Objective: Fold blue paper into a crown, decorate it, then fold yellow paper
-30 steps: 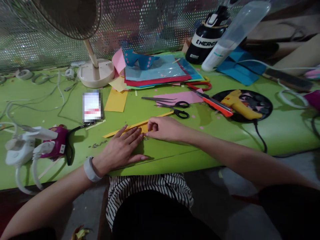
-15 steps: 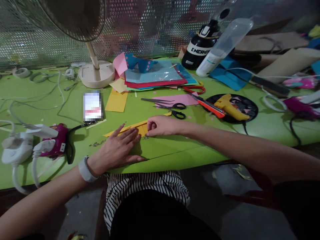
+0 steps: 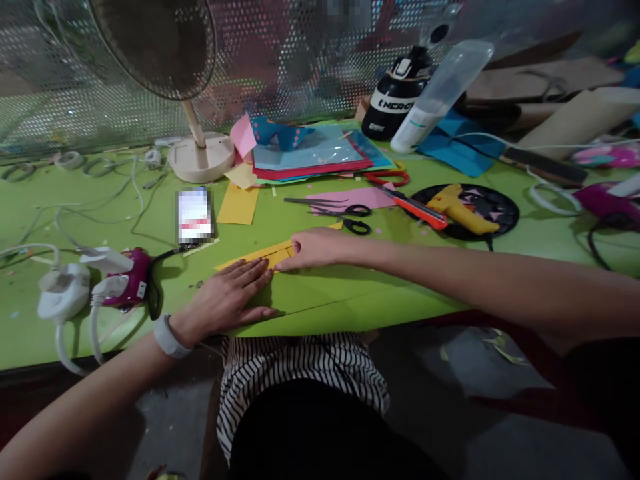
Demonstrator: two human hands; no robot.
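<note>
On the green table, a folded strip of yellow paper [image 3: 281, 253] lies at a slant under both hands. My left hand [image 3: 225, 295] rests flat on its left part, fingers stretched out and thumb apart. With curled fingers, my right hand [image 3: 317, 247] pinches the paper's lower edge near its middle; the fingertips are partly hidden. Just beyond the right hand are black-handled scissors [image 3: 357, 227] and a dark, slim tweezers-like tool [image 3: 315, 201]. A flat yellow paper piece [image 3: 239, 203] lies farther back.
A yellow glue gun [image 3: 457, 208] sits on a black dish [image 3: 507, 213], beside a red utility knife [image 3: 417, 209]. Purple power strips [image 3: 133, 283] with plugs and cables stand at left. Behind are a fan [image 3: 203, 157], paper sheets [image 3: 320, 157], a bottle [image 3: 393, 107] and a phone [image 3: 195, 217].
My left hand has slid slightly left along the yellow paper. The right hand has shifted slightly left too, still pinching at the paper's edge. The view has turned a little.
</note>
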